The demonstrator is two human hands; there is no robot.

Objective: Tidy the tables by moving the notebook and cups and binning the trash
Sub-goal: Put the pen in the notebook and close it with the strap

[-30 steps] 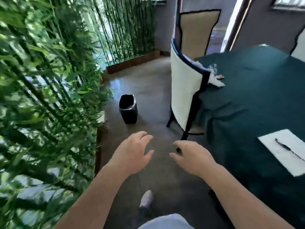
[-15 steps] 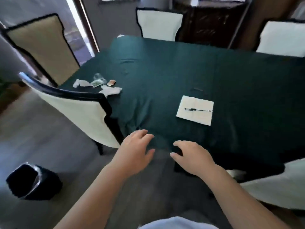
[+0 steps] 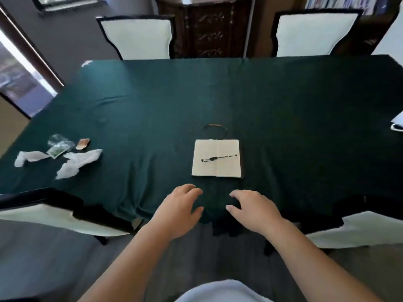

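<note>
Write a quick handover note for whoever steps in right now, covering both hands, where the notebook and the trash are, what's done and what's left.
Left hand: open, holding nothing, over the near table edge.
Right hand: open, holding nothing, beside the left.
Notebook: lying open on the green tablecloth, just ahead of both hands, with a pen across its pages.
Trash: crumpled tissues and small wrappers, on the table's left side.
No cups and no bin in view now.
Done: nothing visibly; both notebook and trash are on the table.
Left: move the notebook, bin the trash, find and move the cups.
</note>
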